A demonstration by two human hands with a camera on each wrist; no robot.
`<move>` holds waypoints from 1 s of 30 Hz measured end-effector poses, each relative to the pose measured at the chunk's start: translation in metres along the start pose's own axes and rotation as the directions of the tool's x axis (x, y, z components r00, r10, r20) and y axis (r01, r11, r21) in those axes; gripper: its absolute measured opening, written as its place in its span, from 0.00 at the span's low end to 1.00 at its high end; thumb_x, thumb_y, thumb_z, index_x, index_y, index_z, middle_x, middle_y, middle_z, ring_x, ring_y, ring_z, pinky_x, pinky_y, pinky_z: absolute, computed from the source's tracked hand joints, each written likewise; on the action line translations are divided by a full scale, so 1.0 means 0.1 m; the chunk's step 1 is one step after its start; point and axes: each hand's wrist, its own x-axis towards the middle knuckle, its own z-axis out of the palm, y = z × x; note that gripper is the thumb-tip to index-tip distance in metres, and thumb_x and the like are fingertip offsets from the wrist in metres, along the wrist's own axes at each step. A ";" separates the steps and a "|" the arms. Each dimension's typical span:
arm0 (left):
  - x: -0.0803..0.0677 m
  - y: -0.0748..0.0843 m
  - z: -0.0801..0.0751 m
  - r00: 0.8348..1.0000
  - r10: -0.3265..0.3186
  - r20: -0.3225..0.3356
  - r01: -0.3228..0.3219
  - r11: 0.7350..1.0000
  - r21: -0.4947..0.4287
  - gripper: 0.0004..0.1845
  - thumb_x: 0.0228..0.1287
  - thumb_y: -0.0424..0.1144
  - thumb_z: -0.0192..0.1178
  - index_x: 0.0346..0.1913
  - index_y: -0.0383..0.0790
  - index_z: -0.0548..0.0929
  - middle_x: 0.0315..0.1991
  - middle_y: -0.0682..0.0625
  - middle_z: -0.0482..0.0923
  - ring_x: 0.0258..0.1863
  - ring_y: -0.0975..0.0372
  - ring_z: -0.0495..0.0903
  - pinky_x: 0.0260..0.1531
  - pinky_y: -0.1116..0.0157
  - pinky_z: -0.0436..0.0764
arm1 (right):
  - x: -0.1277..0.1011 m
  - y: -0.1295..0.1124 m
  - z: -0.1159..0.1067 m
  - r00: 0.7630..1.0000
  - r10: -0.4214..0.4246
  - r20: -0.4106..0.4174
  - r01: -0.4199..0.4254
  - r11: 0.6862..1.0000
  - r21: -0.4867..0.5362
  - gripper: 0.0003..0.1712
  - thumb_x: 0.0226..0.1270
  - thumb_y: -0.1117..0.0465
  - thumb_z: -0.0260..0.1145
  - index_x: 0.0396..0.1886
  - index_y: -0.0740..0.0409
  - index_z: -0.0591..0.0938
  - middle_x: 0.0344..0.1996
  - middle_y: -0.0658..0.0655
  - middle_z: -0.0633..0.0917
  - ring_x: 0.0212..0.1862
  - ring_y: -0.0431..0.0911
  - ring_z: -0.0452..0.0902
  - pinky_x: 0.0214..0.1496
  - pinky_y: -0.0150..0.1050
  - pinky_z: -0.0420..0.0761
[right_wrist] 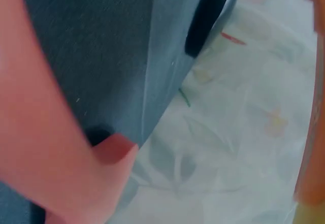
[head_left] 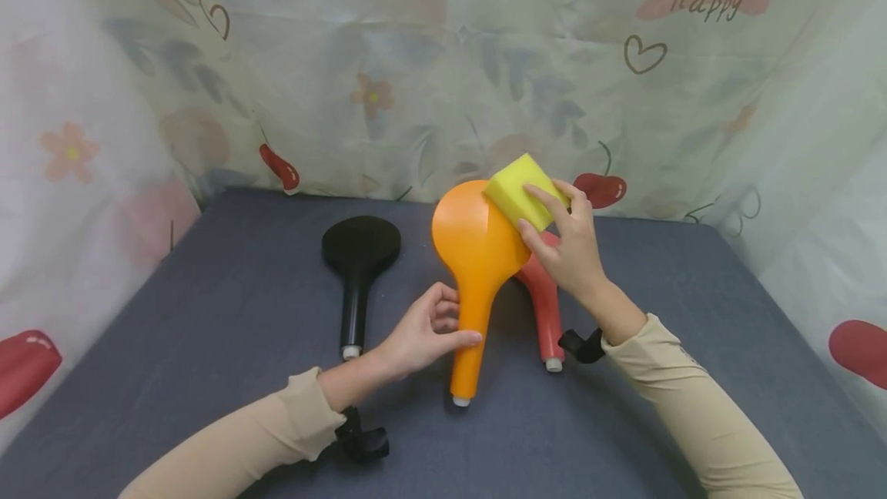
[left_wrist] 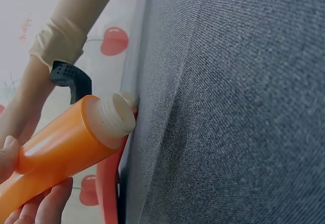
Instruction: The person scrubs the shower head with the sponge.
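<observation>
Both the left hand (head_left: 430, 333) and the right hand (head_left: 571, 252) are occupied: the first has its fingers curled round the lower part of the orange paddle (head_left: 480, 252), held above the grey table (head_left: 229, 314); the second pinches a yellow sponge (head_left: 521, 195), probably touching the paddle's round edge. A black paddle (head_left: 361, 247) lies left, a red paddle (head_left: 546, 314) behind, partly hidden

Beige-sleeved left forearm (head_left: 235, 437) angled in from lower left, left hand (head_left: 430, 331) gripping with thumb across, beige-sleeved right forearm (head_left: 700, 410) slanting inward, right hand (head_left: 574, 245) farther forward, thumb and fingers pinching
</observation>
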 end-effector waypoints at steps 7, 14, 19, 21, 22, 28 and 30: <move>0.01 -0.02 0.00 1.000 0.010 0.006 -0.010 1.000 0.009 0.25 0.57 0.40 0.66 0.51 0.34 0.65 0.50 0.36 0.78 0.43 0.54 0.82 0.48 0.60 0.81 | 0.03 -0.03 -0.01 0.998 -0.044 0.043 0.045 0.999 -0.017 0.26 0.58 0.61 0.65 0.58 0.56 0.75 0.60 0.71 0.65 0.60 0.62 0.59 0.52 0.57 0.69; -0.01 -0.01 0.02 1.000 0.022 0.008 -0.022 1.000 0.014 0.24 0.57 0.38 0.65 0.50 0.34 0.65 0.51 0.35 0.78 0.44 0.53 0.82 0.46 0.62 0.82 | 0.12 0.04 -0.02 0.994 0.104 0.028 -0.103 0.995 -0.008 0.26 0.61 0.59 0.64 0.60 0.55 0.75 0.61 0.70 0.64 0.62 0.62 0.58 0.56 0.59 0.66; -0.01 -0.02 0.03 0.999 0.033 0.012 -0.033 0.999 0.017 0.24 0.57 0.36 0.65 0.50 0.33 0.65 0.50 0.35 0.78 0.43 0.53 0.81 0.48 0.61 0.81 | 0.13 -0.05 -0.01 0.997 0.043 0.072 -0.042 0.999 -0.016 0.26 0.60 0.59 0.65 0.59 0.54 0.75 0.61 0.69 0.65 0.61 0.61 0.59 0.54 0.58 0.68; -0.01 -0.03 0.03 0.999 0.032 0.010 -0.033 0.999 0.021 0.23 0.57 0.36 0.65 0.50 0.34 0.65 0.50 0.35 0.78 0.43 0.53 0.81 0.48 0.61 0.81 | 0.14 -0.06 -0.01 0.997 0.025 0.074 -0.023 0.999 -0.031 0.25 0.59 0.59 0.65 0.58 0.55 0.76 0.61 0.69 0.66 0.60 0.62 0.60 0.53 0.57 0.68; -0.01 -0.03 0.04 0.999 0.033 0.010 -0.034 0.999 0.025 0.23 0.57 0.35 0.65 0.50 0.34 0.65 0.50 0.35 0.78 0.43 0.53 0.81 0.49 0.61 0.80 | 0.16 -0.06 -0.01 0.997 0.029 0.071 -0.026 0.999 -0.039 0.25 0.59 0.58 0.65 0.58 0.55 0.76 0.61 0.70 0.66 0.59 0.62 0.60 0.52 0.57 0.69; -0.01 -0.03 0.05 0.999 0.045 0.003 -0.045 0.997 0.058 0.23 0.56 0.35 0.66 0.50 0.34 0.66 0.49 0.36 0.79 0.44 0.52 0.81 0.49 0.61 0.80 | 0.24 -0.07 -0.01 0.996 0.082 0.039 -0.080 0.995 -0.055 0.24 0.60 0.58 0.65 0.57 0.55 0.77 0.61 0.70 0.66 0.59 0.63 0.60 0.51 0.56 0.69; -0.01 -0.03 0.05 0.999 0.047 0.000 -0.047 0.997 0.067 0.23 0.56 0.35 0.66 0.50 0.34 0.66 0.49 0.36 0.79 0.45 0.52 0.81 0.50 0.61 0.80 | 0.24 -0.11 0.00 0.997 0.056 0.058 -0.053 0.997 -0.057 0.24 0.59 0.57 0.66 0.56 0.55 0.78 0.61 0.69 0.67 0.59 0.63 0.60 0.51 0.55 0.69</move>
